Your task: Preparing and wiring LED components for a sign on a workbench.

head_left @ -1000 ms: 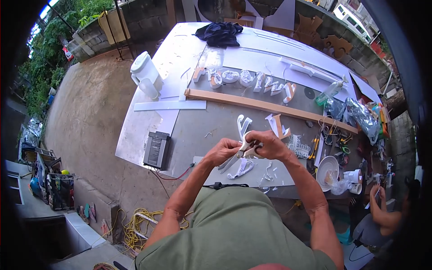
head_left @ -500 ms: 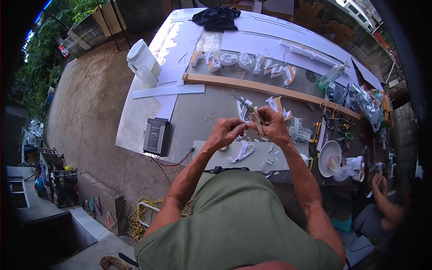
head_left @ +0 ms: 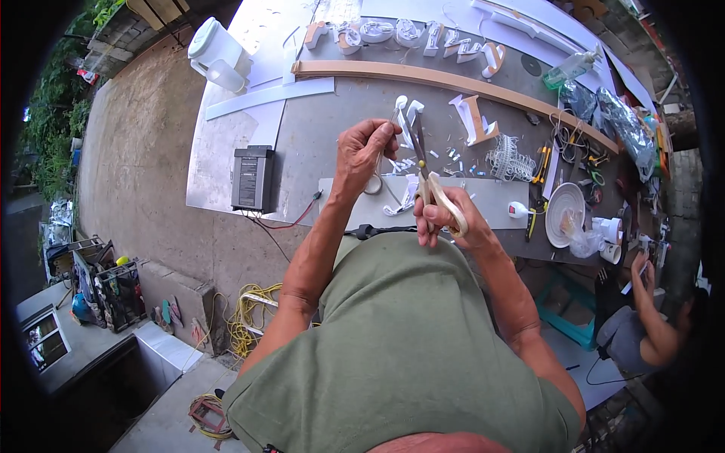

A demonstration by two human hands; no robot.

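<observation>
My right hand (head_left: pixel 445 215) grips cream-handled scissors (head_left: pixel 422 162), their blades pointing away from me. My left hand (head_left: pixel 362 151), left of the blades, pinches a thin pale strand (head_left: pixel 396 113) close to them. A white curved piece (head_left: pixel 410 113) lies behind the blade tips on the grey table (head_left: pixel 310 128). Below the hands are a grey board (head_left: pixel 491 208) and a white strip-covered shape (head_left: pixel 402 202). A tan-and-white letter piece (head_left: pixel 474 121) and small white scraps (head_left: pixel 453 157) lie to the right.
A row of letter pieces (head_left: pixel 400 34), a long tan strip (head_left: pixel 453 83), a white jug (head_left: pixel 215 57), a black power box (head_left: pixel 252 177), tools (head_left: pixel 555 158) and a white plate (head_left: pixel 559 215) surround the workspace. Another person (head_left: pixel 642 332) sits at right beside a teal stool (head_left: pixel 563 306).
My view has shifted, so the table appears higher. My left hand has reached farther over the table; my right hand has drawn back, with the scissor blades now pointing forward.
</observation>
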